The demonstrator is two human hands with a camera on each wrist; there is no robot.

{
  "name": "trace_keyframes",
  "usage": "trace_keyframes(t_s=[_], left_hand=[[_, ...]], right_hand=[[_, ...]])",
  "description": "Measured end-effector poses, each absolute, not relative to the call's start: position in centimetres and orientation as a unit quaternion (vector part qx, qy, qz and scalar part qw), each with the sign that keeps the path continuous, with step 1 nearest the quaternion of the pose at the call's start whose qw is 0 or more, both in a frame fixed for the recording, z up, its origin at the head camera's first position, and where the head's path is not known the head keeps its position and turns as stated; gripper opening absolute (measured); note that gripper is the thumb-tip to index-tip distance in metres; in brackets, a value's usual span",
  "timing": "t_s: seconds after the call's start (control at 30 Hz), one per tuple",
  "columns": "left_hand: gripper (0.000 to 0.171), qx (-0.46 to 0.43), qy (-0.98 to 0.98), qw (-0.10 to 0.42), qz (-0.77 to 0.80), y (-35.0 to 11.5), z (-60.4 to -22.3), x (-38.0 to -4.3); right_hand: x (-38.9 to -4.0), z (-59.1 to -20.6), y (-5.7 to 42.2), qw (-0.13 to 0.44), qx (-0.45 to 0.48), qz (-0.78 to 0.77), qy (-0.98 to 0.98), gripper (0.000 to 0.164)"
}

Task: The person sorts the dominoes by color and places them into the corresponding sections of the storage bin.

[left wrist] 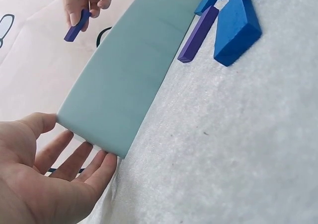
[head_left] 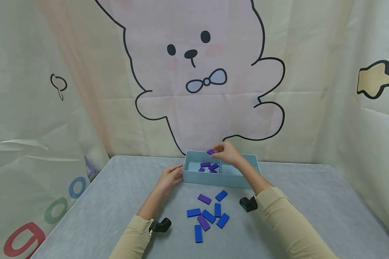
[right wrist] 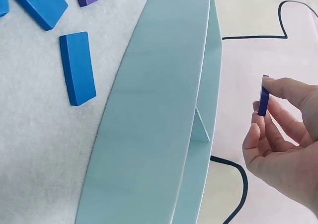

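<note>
My right hand point(head_left: 227, 154) pinches a small purple block point(head_left: 210, 152) between thumb and fingers, above the left compartment of a pale blue-green box point(head_left: 214, 177). In the right wrist view the purple block point(right wrist: 264, 96) stands out past the box's rim. Several purple blocks point(head_left: 214, 166) lie inside that left compartment. At the box's left end, my left hand point(head_left: 166, 180) rests its fingertips against the wall, as the left wrist view shows with the fingers point(left wrist: 99, 172) spread and fairly straight.
In front of the box, several blue blocks point(head_left: 198, 233) and two purple blocks point(head_left: 204, 199) lie scattered on the grey cloth-covered table point(head_left: 133, 187). A divider point(head_left: 220, 166) splits the box in two. Behind the table hangs a curtain point(head_left: 311, 118) with a cartoon bear.
</note>
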State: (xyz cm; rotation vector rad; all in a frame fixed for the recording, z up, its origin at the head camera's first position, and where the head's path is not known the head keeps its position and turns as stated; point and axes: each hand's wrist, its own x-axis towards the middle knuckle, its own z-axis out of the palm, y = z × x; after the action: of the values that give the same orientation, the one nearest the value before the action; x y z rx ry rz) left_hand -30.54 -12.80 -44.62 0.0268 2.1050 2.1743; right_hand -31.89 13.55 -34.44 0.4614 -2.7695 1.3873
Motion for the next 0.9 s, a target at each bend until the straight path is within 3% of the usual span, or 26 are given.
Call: trace_keyframes(t_s=[0.9], left_hand=[[0.047, 0.005, 0.7, 0.06, 0.711, -12.9, -44.3, -30.3]], right_hand=[[-33.9, -34.1, 12.7, 0.021, 0.099, 0.443, -0.891, 0.03]])
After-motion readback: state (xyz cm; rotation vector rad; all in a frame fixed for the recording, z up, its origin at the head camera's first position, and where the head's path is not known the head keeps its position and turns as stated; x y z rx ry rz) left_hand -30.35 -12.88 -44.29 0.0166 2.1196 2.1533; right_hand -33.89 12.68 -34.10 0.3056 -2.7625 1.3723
